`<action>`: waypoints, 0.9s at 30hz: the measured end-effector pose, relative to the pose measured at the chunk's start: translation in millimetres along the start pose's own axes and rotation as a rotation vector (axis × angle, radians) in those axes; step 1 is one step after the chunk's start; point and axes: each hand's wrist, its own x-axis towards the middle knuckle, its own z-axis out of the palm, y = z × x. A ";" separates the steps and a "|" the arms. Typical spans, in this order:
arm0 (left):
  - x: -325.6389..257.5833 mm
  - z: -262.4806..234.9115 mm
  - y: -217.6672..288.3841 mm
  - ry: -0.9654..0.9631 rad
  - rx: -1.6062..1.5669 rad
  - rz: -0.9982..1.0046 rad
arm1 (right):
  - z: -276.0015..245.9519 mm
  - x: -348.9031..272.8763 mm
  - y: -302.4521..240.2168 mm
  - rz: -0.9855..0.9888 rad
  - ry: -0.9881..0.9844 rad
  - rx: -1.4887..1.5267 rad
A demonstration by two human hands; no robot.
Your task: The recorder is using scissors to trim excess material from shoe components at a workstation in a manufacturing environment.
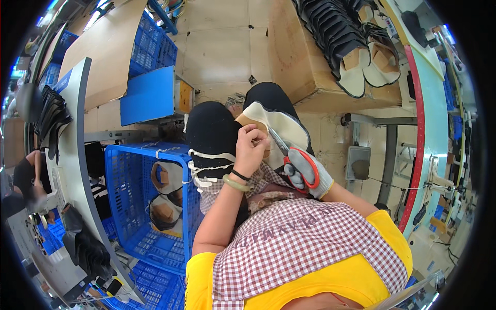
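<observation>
We note the gloved right hand [305, 173] with fingers closed through red-handled scissors [294, 155], blades at the shoe piece [281, 126] on the lap. Left hand [251, 150] pinches its edge, fingers closed. Beyond, a blue crate [121, 170], then a cardboard box [297, 57] of shoe pieces.

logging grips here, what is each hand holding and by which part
Left hand pinches the shoe upper at its near edge. Gloved right hand holds scissors by the red handles.
</observation>
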 end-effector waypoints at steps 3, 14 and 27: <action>1.0 -10.1 -0.5 -0.033 0.009 0.032 | -2.0 6.5 -2.4 0.027 -0.039 -0.076; -5.2 -17.2 8.2 -0.031 -0.099 -0.032 | 5.8 5.9 -23.5 0.052 -0.057 -0.237; -11.0 -29.2 3.4 -0.131 -0.323 -0.056 | -7.7 31.2 -39.3 0.114 -0.123 -0.293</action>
